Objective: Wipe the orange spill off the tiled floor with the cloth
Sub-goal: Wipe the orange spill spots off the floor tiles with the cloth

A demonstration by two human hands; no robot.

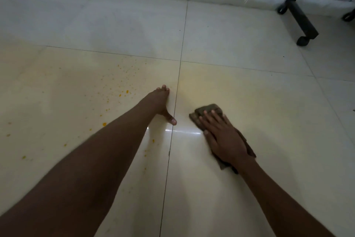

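Tiled floor, orange spill left, cloth lying diagonally under flat right-hand fingers, left hand splayed

Floor is big glossy cream tiles with thin dark grout lines, one line running right between the two hands. Orange spill is a scatter of drops and specks on the tile just left of the left hand's fingers, trailing down alongside that forearm. Left hand is planted flat, thumb just touching the grout line. A dark brownish cloth lies on the next tile over, poking out past the right hand's fingertips, with the right hand pressed flat on it. Black wheeled frame stands well beyond the fingers, far right.
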